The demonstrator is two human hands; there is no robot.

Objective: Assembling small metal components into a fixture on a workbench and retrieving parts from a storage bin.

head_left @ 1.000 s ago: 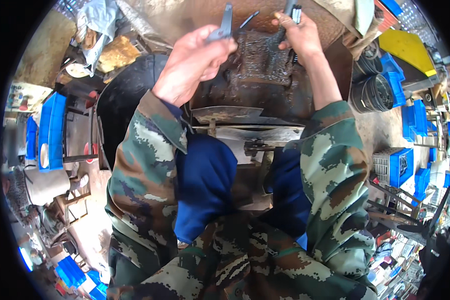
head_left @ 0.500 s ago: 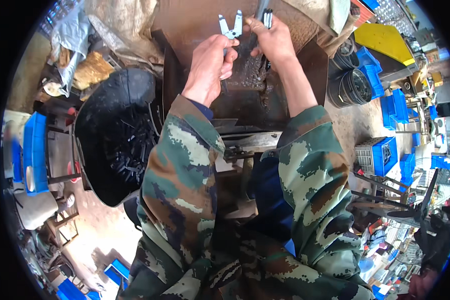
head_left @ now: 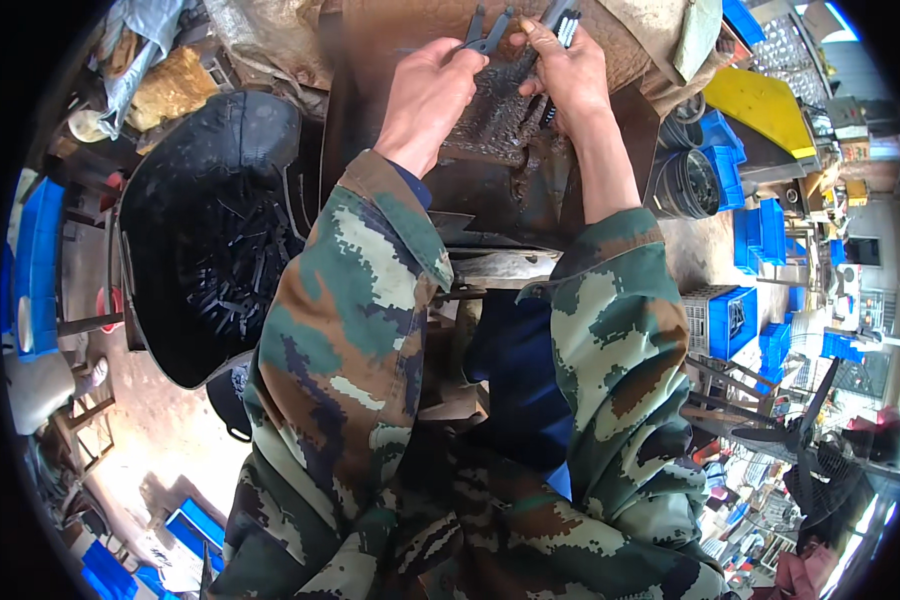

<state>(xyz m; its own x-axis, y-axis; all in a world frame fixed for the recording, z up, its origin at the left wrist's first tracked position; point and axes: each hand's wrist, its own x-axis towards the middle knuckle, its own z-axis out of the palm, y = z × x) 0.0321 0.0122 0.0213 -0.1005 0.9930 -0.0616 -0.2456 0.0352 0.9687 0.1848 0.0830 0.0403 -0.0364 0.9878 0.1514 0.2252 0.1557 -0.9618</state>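
Above the wet-looking table (head_left: 495, 205), I see the left hand (head_left: 432, 97) curled around gray pliers (head_left: 485, 44), their jaws parted, and the right hand (head_left: 572, 82) pinching dark strips (head_left: 568, 29); a loose pinch (wetness, I judge, being the likeliest cause) could drop them.

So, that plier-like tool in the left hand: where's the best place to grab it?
Probably by its handle end, coming from the person's own side, where the left hand wraps it. The plier-like tool has two tips spread apart and pointing away from the body, so this leaves them free.
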